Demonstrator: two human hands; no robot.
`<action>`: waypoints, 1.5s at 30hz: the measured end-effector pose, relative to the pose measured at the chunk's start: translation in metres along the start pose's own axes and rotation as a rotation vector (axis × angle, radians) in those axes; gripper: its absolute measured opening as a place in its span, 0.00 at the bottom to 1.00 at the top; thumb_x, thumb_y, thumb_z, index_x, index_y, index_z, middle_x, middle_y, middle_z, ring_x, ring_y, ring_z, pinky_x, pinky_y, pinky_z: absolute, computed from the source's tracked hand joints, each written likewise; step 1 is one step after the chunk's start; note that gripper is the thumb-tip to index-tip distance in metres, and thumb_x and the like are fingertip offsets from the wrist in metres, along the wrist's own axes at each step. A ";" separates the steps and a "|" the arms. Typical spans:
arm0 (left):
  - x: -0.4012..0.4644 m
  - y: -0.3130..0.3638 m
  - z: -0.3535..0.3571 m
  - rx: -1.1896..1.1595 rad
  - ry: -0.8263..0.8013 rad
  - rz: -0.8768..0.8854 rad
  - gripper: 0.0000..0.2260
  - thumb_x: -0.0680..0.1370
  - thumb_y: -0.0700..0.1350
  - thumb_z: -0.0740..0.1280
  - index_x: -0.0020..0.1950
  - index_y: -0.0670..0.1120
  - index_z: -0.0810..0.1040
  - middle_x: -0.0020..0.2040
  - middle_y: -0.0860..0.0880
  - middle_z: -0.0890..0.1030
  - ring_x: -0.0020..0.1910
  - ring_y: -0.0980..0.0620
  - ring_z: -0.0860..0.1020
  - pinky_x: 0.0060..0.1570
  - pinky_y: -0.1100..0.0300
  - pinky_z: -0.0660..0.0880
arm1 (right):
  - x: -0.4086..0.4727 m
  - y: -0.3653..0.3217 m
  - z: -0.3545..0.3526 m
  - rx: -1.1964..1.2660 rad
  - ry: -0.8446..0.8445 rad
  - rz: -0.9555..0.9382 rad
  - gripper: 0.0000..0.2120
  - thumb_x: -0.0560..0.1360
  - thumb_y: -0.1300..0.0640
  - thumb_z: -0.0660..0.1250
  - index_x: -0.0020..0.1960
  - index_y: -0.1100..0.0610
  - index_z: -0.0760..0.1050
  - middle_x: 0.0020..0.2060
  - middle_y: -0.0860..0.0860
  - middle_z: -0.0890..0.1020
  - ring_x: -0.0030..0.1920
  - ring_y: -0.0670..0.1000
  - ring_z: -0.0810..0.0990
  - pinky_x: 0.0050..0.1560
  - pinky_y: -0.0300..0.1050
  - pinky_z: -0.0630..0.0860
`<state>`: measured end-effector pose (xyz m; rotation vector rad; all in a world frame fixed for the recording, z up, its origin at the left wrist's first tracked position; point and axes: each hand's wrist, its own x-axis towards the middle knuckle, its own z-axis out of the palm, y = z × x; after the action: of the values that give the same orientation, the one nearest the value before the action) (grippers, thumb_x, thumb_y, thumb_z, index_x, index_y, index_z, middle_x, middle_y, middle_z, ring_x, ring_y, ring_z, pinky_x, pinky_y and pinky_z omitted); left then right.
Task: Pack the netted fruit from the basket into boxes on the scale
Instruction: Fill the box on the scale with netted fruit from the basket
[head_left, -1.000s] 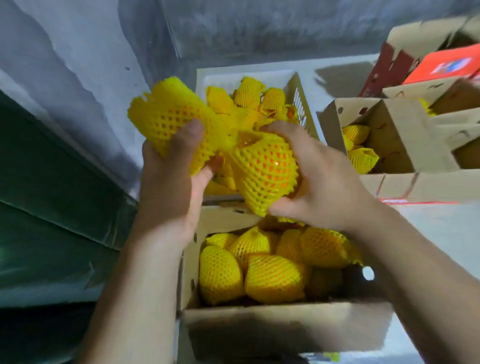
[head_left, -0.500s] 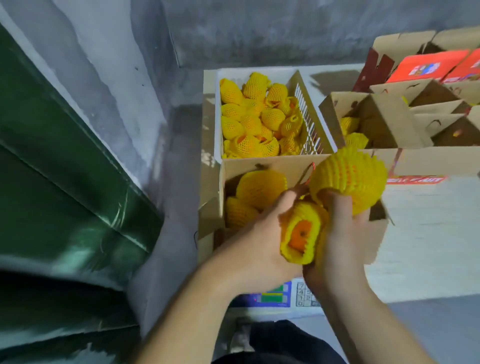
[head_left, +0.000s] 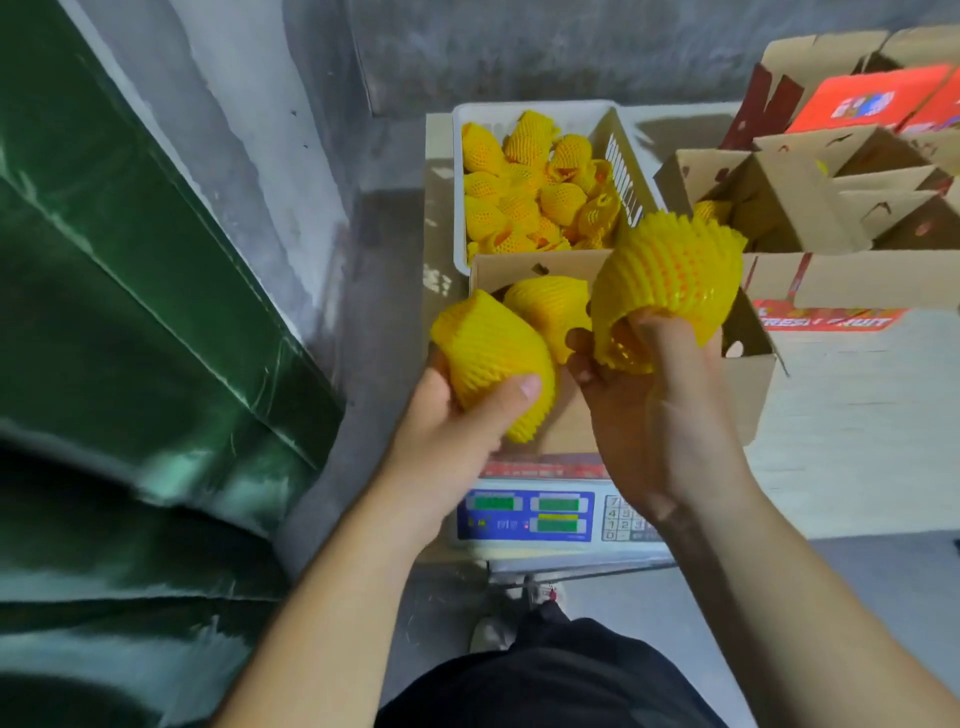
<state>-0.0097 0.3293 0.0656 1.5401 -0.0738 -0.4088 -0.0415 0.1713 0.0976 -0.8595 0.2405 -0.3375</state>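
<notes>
My left hand grips a fruit in yellow foam netting over the near left corner of an open cardboard box. My right hand holds a second netted fruit above the box's middle. Another netted fruit lies inside the box. The box stands on a digital scale with green displays. Behind it a white plastic basket holds several netted fruits.
Open cardboard boxes and red-printed cartons stand at the right on a pale surface. A green tarp covers the left side. A grey wall runs behind. My dark-clothed legs and a shoe are below the scale.
My hands have drawn apart, the left one carrying its fruit toward the box's left corner. The view has pulled back, showing the scale display.
</notes>
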 end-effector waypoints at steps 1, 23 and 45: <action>-0.001 -0.001 -0.006 -0.030 0.060 -0.047 0.32 0.62 0.67 0.75 0.62 0.53 0.80 0.46 0.59 0.87 0.40 0.64 0.84 0.34 0.71 0.76 | -0.003 0.001 -0.002 -0.004 -0.007 0.036 0.23 0.74 0.57 0.67 0.66 0.55 0.63 0.53 0.55 0.73 0.54 0.57 0.77 0.51 0.47 0.80; -0.025 -0.011 -0.032 -0.220 0.088 -0.225 0.38 0.59 0.71 0.77 0.62 0.52 0.81 0.48 0.49 0.86 0.40 0.53 0.82 0.43 0.57 0.79 | 0.020 -0.063 -0.050 -1.369 0.006 -0.657 0.36 0.76 0.52 0.76 0.78 0.57 0.64 0.72 0.57 0.73 0.71 0.57 0.74 0.71 0.49 0.72; -0.019 -0.006 -0.045 -0.047 -0.151 0.258 0.44 0.70 0.59 0.81 0.81 0.55 0.66 0.68 0.53 0.82 0.67 0.51 0.81 0.60 0.58 0.80 | -0.028 -0.001 0.008 -0.786 -0.466 0.026 0.35 0.75 0.52 0.74 0.79 0.48 0.64 0.59 0.40 0.82 0.59 0.50 0.85 0.56 0.47 0.83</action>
<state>-0.0148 0.3778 0.0615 1.4296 -0.3742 -0.3174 -0.0650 0.1876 0.1054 -1.6763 -0.0657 0.0048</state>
